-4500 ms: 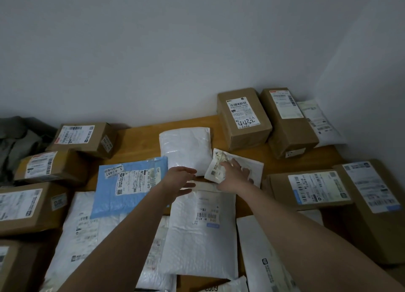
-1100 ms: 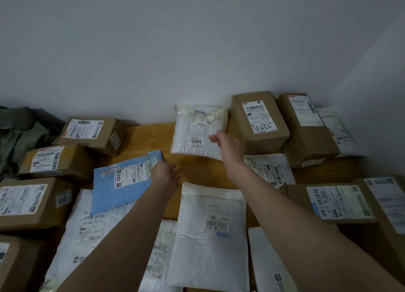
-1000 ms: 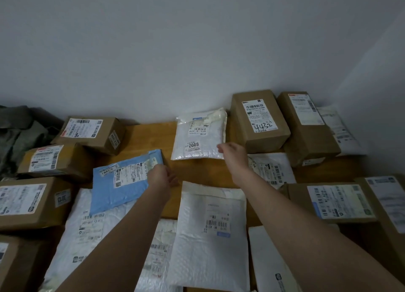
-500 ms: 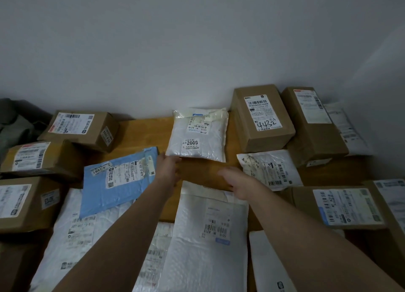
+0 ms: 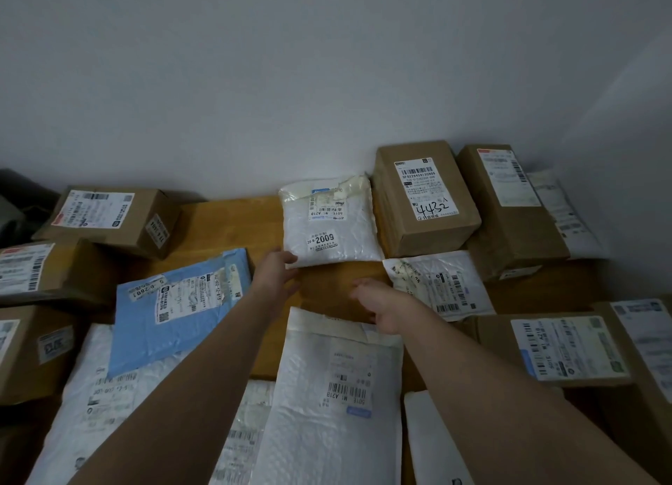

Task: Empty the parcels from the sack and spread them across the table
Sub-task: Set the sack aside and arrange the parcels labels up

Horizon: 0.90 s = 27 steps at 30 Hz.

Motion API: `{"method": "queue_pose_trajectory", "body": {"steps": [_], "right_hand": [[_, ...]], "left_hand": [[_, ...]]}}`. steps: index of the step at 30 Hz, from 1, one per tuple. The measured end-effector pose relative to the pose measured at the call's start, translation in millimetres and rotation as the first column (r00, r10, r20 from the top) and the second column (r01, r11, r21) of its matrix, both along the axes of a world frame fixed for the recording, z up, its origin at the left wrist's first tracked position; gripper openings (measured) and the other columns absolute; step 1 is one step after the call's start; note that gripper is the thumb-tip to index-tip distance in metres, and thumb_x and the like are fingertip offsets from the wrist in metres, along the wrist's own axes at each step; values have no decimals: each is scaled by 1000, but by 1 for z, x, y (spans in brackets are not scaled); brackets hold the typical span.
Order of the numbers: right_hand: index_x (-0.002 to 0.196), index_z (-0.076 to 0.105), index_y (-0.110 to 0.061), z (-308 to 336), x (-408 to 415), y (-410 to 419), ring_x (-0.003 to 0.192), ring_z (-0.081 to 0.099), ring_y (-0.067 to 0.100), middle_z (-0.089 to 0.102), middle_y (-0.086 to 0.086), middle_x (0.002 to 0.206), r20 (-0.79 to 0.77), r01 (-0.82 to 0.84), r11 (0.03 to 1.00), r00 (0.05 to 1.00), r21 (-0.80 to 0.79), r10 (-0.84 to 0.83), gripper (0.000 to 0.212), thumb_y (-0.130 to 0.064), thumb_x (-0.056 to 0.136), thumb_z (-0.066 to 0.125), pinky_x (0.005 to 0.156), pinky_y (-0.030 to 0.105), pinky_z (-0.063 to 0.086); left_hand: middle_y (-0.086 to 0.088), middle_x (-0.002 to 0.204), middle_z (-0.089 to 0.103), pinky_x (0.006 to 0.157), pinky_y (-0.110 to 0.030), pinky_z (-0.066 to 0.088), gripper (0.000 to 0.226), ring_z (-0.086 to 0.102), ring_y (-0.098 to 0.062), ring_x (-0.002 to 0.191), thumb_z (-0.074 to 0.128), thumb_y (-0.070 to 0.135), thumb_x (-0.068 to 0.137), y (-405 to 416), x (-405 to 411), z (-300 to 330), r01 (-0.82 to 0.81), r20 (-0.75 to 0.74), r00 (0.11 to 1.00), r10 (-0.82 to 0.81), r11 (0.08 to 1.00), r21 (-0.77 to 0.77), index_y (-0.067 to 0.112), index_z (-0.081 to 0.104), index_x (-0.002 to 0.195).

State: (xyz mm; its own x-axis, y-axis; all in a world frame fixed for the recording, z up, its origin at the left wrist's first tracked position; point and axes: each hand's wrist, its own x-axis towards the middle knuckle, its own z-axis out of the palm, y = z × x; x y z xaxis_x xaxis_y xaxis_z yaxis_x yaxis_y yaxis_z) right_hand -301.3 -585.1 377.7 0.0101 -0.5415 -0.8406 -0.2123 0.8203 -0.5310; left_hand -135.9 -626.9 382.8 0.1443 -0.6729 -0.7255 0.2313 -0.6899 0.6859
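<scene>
White walls meet behind a wooden counter [image 5: 232, 226] covered with parcels. Small white bubble mailer [image 5: 329, 222] lies flat at the far edge, touching the brown box marked 4432 [image 5: 422, 197]. Left hand [image 5: 276, 272]: fingers extended, relaxed, tips at the mailer's near left corner; contact probable, not certain. Right hand [image 5: 381, 304]: fingers loose, grasping nothing, above bare wood, beside a clear-wrapped packet [image 5: 436, 281]. Blue mailer [image 5: 178, 302] sits left.

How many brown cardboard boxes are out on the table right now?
8 visible: four down the left, two against the back wall, two at the right. More may lie out of frame.
</scene>
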Motion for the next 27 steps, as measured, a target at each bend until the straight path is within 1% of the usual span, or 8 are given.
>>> {"method": "queue_pose_trajectory", "body": {"steps": [3, 6, 12, 15, 18, 21, 23, 27], "right_hand": [[144, 39, -18, 1, -2, 1, 128, 38, 23, 36, 6, 146, 3, -3, 1000, 1000, 4, 3, 44, -14, 100, 43, 103, 32, 33], [139, 44, -16, 1, -3, 2, 108, 40, 18, 40, 6, 141, 34, 12, 1000, 999, 19, -13, 39, -15, 100, 45, 96, 30, 36], [147, 33, -17, 10, 5, 1, 140, 28, 24, 27, 2, 154, 9, -57, 998, 998, 27, 56, 61, -31, 94, 58, 111, 35, 28], [144, 37, -13, 18, 20, -1, 133, 37, 24, 35, 6, 149, -80, -140, 989, 987, -40, 137, 54, -28, 95, 55, 102, 33, 35], [129, 53, -7, 25, 40, -3, 119, 50, 25, 51, 12, 135, -172, -206, 968, 968, -140, 181, 35, -18, 96, 49, 98, 34, 41], [126, 56, -2, 26, 65, -3, 117, 55, 28, 59, 14, 125, -133, -249, 955, 964, -161, 229, 36, -18, 95, 50, 100, 39, 43], [125, 57, 0, 24, 82, -1, 103, 59, 23, 62, 12, 109, -79, -264, 949, 964, -174, 254, 37, -19, 94, 52, 96, 37, 46], [142, 42, -14, 24, 110, 2, 119, 53, 22, 51, 7, 134, -13, -257, 949, 966, -185, 259, 50, -19, 94, 55, 99, 35, 48]], "left_hand": [[-5, 115, 54, 94, -42, 52, 51, 59, -25, 110, 47, 7, 92, -1, 4, -1, -57, 67, 996, 56, 998, 3, 15, 40, 142], [-5, 106, 57, 76, -33, 57, 41, 61, -23, 103, 48, 8, 92, 0, 20, -1, -78, 267, 960, 86, 996, -41, 11, 49, 133], [-16, 126, 55, 85, -37, 46, 36, 56, -33, 110, 51, 11, 89, 13, 79, 20, -203, 542, 793, 279, 959, -198, 9, 53, 125], [-17, 134, 47, 83, -34, 42, 38, 52, -36, 118, 49, 11, 92, 24, 110, 27, -278, 661, 677, 324, 944, -178, 5, 50, 129], [-19, 141, 38, 102, -42, 38, 43, 43, -39, 126, 50, 21, 92, 35, 135, 30, -331, 785, 579, 220, 943, -20, 6, 46, 132], [-20, 140, 40, 109, -45, 33, 54, 38, -38, 130, 56, 28, 87, 45, 156, 30, -372, 804, 579, 139, 922, 109, 5, 41, 133], [-20, 139, 44, 108, -44, 35, 55, 41, -37, 128, 53, 28, 86, 50, 168, 26, -404, 742, 643, 188, 907, 120, 3, 43, 134], [-17, 132, 47, 103, -45, 41, 48, 46, -38, 122, 51, 22, 89, 64, 172, 19, -363, 617, 754, 227, 926, 103, 6, 44, 135]]}}
